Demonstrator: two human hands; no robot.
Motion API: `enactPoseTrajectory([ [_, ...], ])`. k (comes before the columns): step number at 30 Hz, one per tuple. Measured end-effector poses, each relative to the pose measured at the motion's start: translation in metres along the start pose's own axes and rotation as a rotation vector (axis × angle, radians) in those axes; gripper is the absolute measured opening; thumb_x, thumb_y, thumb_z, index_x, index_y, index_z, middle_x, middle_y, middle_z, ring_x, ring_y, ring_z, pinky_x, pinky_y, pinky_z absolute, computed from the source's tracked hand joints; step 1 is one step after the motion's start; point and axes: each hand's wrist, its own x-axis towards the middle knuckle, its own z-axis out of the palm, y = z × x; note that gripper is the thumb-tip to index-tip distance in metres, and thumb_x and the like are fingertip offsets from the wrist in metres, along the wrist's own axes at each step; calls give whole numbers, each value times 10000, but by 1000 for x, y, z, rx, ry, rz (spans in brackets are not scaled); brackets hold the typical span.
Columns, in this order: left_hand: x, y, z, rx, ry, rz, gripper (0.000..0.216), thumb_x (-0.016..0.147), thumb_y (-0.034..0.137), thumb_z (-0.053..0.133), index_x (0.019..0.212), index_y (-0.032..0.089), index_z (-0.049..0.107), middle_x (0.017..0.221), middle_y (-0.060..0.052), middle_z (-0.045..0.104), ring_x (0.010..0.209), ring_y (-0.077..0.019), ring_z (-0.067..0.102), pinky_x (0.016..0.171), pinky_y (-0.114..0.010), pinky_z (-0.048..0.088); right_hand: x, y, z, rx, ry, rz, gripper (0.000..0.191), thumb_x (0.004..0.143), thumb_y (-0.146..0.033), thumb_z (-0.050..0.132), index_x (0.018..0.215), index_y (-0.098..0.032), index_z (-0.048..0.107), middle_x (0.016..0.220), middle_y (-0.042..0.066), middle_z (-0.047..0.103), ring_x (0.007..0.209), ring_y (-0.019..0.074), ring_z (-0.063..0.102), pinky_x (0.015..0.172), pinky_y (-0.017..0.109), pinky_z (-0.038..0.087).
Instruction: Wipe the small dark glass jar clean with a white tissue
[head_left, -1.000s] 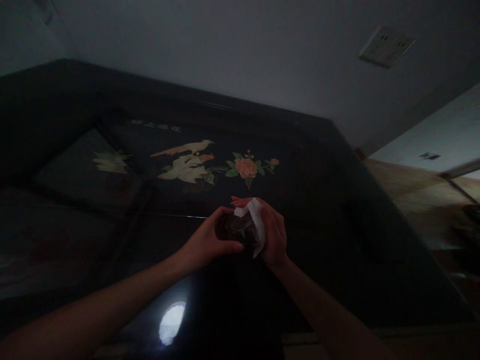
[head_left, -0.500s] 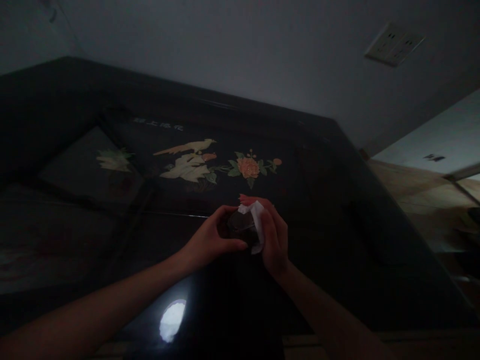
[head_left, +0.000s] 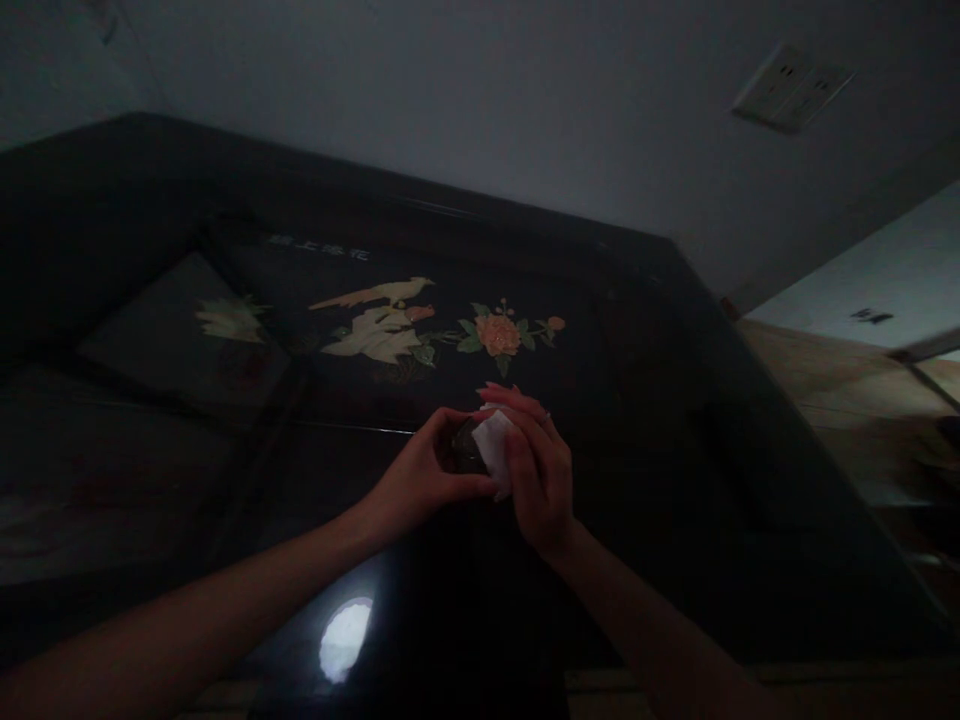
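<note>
In a dim room, a person's left hand [head_left: 417,482] curls around a small dark object [head_left: 465,455], thumb and fingers closed on it, just above a black lacquered table [head_left: 675,460]. The right hand [head_left: 538,478] presses a folded white tissue [head_left: 495,452] against the object's right side, its fingers wrapped over the paper. What the object is cannot be told in this light. Beyond the hands, an inlaid bird [head_left: 375,318] and flower [head_left: 497,334] decorate the table top, a wall socket [head_left: 791,85] sits high on the right, and a bright reflection [head_left: 345,638] shines near the front edge. The wiping likely goes best with the left hand's grip kept firm while the object is turned, so the tissue reaches every side without the piece slipping onto the glossy surface.
</note>
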Motion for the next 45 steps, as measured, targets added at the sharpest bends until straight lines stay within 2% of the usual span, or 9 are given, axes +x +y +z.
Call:
enactPoseTrajectory([
  [8,0,2,-1,-14,-47,-48,559,461,227,827,929,191,523,983,-38,643,959,-252,620,851,-392,479,4,8,8,620,105,505,402,935,-454,369,942,-205,684,1014,55,711,959,212,647,866,361,488],
  [13,1,3,0,-10,-26,-48,532,481,229,810,927,182,524,1001,-55,646,972,-253,618,869,-401,471,5,13,11,763,94,641,449,922,-504,360,956,-193,682,1034,62,708,917,204,658,825,335,497],
  [17,1,3,1,-32,-17,-21,564,476,219,819,953,186,521,1026,-59,644,992,-256,610,864,-389,474,3,6,10,574,130,541,424,942,-464,349,1017,-193,667,1052,69,696,960,210,642,850,352,489],
  [24,1,-2,0,-21,38,14,586,475,226,834,957,178,505,957,-39,613,946,-230,588,835,-364,464,-2,0,6,-5,37,52,317,964,-237,331,1183,-236,560,1266,85,563,1211,208,503,1028,423,384],
  [29,1,-4,-1,16,50,39,570,472,227,837,932,179,504,911,-16,604,907,-217,585,794,-346,471,-5,-2,7,-165,-3,-111,348,942,-147,329,1218,-229,525,1309,91,528,1288,225,439,1102,507,292],
  [31,1,-3,-1,17,41,43,565,473,232,838,924,181,502,900,-9,605,881,-211,590,779,-345,476,-5,-3,7,-181,-11,-146,348,932,-132,342,1205,-223,537,1291,89,546,1297,230,429,1094,508,307],
  [36,1,-2,0,-12,34,13,565,474,251,849,913,180,500,927,-18,601,896,-213,588,797,-352,472,-2,-1,6,-41,33,-76,293,938,-172,368,1104,-213,606,1206,88,603,1208,216,510,998,427,421],
  [41,1,-1,-2,-42,-28,-10,583,449,248,855,919,176,517,932,-26,611,905,-220,594,812,-349,471,1,1,3,203,81,160,284,954,-279,389,1027,-233,659,1149,54,648,1136,204,563,975,379,419],
  [45,1,-1,-3,-82,-85,-46,573,451,242,841,920,182,518,947,-22,618,893,-215,605,825,-353,467,3,5,6,525,90,362,362,959,-378,353,1003,-213,673,1066,54,689,1023,209,625,906,360,464],
])
